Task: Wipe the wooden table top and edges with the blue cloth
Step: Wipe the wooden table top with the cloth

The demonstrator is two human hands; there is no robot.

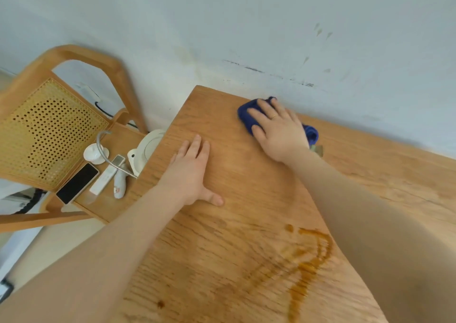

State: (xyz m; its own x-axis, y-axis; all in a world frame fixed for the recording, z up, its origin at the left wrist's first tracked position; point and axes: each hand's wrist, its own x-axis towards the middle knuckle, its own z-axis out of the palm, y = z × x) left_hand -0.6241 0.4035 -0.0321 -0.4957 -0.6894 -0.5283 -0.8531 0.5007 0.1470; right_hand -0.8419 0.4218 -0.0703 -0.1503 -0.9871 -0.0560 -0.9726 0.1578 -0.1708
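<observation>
Big light-brown wooden bench (pixel 246 199) has an amber streaky spill (pixel 308 261) near me. My left hand (pixel 192 169) lies flat, fingers straight. My right hand (pixel 276 128), fingers spread, presses the crumpled dark blue cloth (pixel 246 115) near the far wall edge.

You see soft, even daylight with no hard glare. Your arms cast only faint shadows on the wooden table (pixel 246 199). The wide lens bends the wall (pixel 222 26) and the table's edges. Everything looks a little blurry, most of all near the bottom corners.
</observation>
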